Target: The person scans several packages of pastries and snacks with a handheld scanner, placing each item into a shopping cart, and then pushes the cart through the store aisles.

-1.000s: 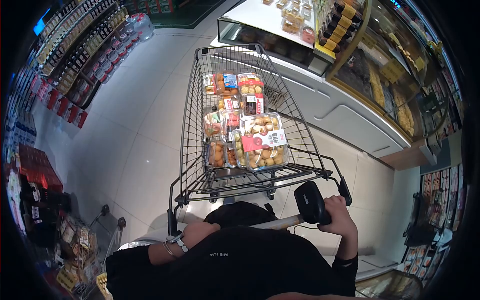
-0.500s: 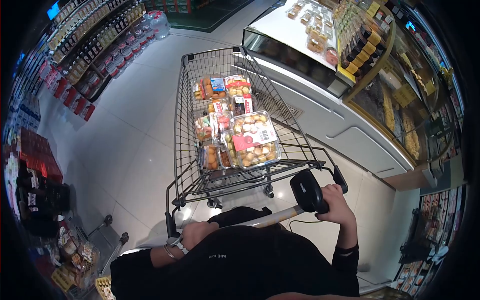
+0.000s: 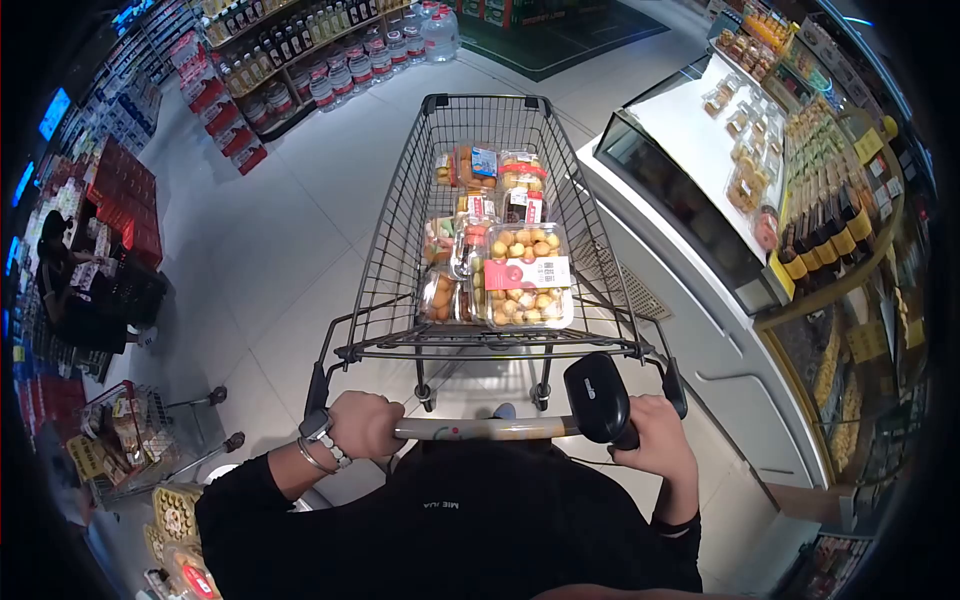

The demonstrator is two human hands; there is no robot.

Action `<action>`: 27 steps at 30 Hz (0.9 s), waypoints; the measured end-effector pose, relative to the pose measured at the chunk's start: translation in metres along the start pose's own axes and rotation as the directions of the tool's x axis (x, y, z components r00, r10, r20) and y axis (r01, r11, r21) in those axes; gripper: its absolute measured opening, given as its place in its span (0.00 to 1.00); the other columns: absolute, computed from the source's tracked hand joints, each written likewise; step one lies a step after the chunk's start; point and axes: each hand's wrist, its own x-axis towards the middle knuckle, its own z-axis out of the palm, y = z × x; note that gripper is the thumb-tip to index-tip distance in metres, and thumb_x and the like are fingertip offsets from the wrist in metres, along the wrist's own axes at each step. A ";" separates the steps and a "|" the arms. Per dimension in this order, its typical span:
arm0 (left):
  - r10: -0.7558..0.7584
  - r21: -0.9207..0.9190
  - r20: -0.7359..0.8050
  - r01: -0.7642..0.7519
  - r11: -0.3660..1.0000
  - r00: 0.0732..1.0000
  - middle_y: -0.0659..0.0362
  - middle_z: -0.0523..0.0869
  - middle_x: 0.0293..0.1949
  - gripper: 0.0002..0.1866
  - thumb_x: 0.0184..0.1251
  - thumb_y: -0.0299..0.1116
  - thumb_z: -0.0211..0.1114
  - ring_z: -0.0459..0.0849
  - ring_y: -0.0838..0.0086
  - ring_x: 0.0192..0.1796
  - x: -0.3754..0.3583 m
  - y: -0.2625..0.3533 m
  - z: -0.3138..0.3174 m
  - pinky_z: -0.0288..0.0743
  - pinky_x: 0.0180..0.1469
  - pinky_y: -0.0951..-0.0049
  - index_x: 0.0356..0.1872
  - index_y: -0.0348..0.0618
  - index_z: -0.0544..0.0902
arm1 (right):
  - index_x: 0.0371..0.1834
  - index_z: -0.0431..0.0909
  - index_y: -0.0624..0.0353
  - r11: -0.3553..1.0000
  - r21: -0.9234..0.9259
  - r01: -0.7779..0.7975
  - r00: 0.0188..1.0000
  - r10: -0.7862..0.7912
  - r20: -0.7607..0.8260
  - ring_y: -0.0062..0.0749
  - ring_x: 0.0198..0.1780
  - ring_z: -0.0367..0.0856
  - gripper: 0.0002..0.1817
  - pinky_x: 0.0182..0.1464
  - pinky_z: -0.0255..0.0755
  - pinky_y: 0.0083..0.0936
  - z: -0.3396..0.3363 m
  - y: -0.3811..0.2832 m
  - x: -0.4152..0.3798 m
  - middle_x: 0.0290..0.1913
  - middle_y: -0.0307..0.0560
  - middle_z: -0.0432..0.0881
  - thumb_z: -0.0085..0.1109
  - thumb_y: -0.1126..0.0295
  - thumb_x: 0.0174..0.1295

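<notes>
A wire shopping cart stands in front of me. My left hand, with a watch and bracelets at the wrist, is wrapped round the left end of its handle bar. Round the right end my right hand is closed, just beside a black device mounted on the bar. In the basket lie several clear plastic food boxes. The nearest and largest box holds round golden pieces under a pink and white label. Behind it sits a box with a blue label.
To the right runs a white bakery counter with packaged goods on top. Bottle shelves and large water bottles stand ahead left. At the left are a person in dark clothes and another cart.
The view and cart have turned: the counter has shifted right, and the bottle shelves have come further into view. The cart points straighter ahead. Both hands keep hold of the handle.
</notes>
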 end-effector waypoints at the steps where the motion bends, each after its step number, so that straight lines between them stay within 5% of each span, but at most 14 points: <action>1: -0.012 0.002 -0.006 0.012 1.000 1.000 0.53 0.79 0.16 0.12 0.42 0.44 0.64 0.81 0.57 0.23 0.013 -0.009 -0.008 0.75 0.28 0.59 0.17 0.47 0.78 | 0.32 0.77 0.55 1.000 0.001 0.013 1.000 -0.013 0.000 0.41 0.36 0.77 0.20 0.43 0.68 0.33 -0.010 0.006 0.022 0.32 0.42 0.79 0.63 0.63 0.29; 3: -0.022 0.088 -0.029 0.025 0.996 0.999 0.54 0.79 0.15 0.12 0.41 0.44 0.64 0.81 0.58 0.22 0.042 -0.027 -0.025 0.75 0.26 0.60 0.17 0.48 0.79 | 0.31 0.77 0.55 0.993 0.057 -0.105 0.978 0.093 0.186 0.42 0.33 0.78 0.19 0.38 0.70 0.32 -0.027 0.018 0.064 0.30 0.44 0.80 0.62 0.61 0.31; 5: -0.039 0.112 -0.028 0.042 0.993 0.999 0.55 0.78 0.14 0.12 0.40 0.45 0.63 0.80 0.58 0.21 0.066 -0.047 -0.040 0.74 0.26 0.61 0.17 0.48 0.78 | 0.33 0.78 0.54 0.997 0.022 -0.077 0.976 0.071 0.207 0.42 0.33 0.79 0.20 0.35 0.72 0.32 -0.030 0.026 0.098 0.29 0.44 0.80 0.61 0.60 0.32; 8: -0.033 0.158 -0.074 0.044 0.986 0.997 0.55 0.78 0.15 0.13 0.39 0.46 0.64 0.80 0.59 0.21 0.103 -0.095 -0.071 0.74 0.25 0.62 0.17 0.49 0.79 | 0.30 0.77 0.56 0.993 0.099 0.067 0.996 -0.073 0.057 0.43 0.33 0.78 0.18 0.33 0.71 0.32 -0.032 0.023 0.153 0.27 0.44 0.78 0.60 0.63 0.30; 14: 0.025 0.230 -0.089 -0.004 0.973 0.996 0.57 0.78 0.16 0.12 0.37 0.46 0.65 0.80 0.59 0.23 0.200 -0.219 -0.142 0.73 0.25 0.62 0.17 0.49 0.79 | 0.37 0.78 0.54 0.997 0.008 0.078 0.996 -0.077 -0.039 0.41 0.32 0.78 0.25 0.33 0.71 0.32 -0.024 0.012 0.282 0.28 0.42 0.77 0.62 0.62 0.29; 21: 0.132 0.266 -0.175 -0.082 0.961 0.976 0.57 0.78 0.15 0.12 0.35 0.46 0.66 0.80 0.59 0.21 0.331 -0.360 -0.242 0.72 0.23 0.63 0.14 0.51 0.78 | 0.49 0.76 0.51 0.998 -0.067 0.002 0.995 -0.009 -0.097 0.40 0.31 0.78 0.33 0.33 0.72 0.32 -0.027 -0.005 0.447 0.29 0.42 0.77 0.64 0.60 0.30; 27: 0.114 0.374 -0.056 -0.085 0.924 0.992 0.57 0.80 0.19 0.12 0.37 0.46 0.64 0.82 0.60 0.26 0.473 -0.445 -0.330 0.75 0.27 0.62 0.20 0.51 0.81 | 0.49 0.76 0.52 0.992 -0.088 -0.086 0.971 0.064 -0.229 0.40 0.32 0.78 0.33 0.32 0.72 0.33 -0.042 0.016 0.589 0.29 0.42 0.76 0.64 0.60 0.30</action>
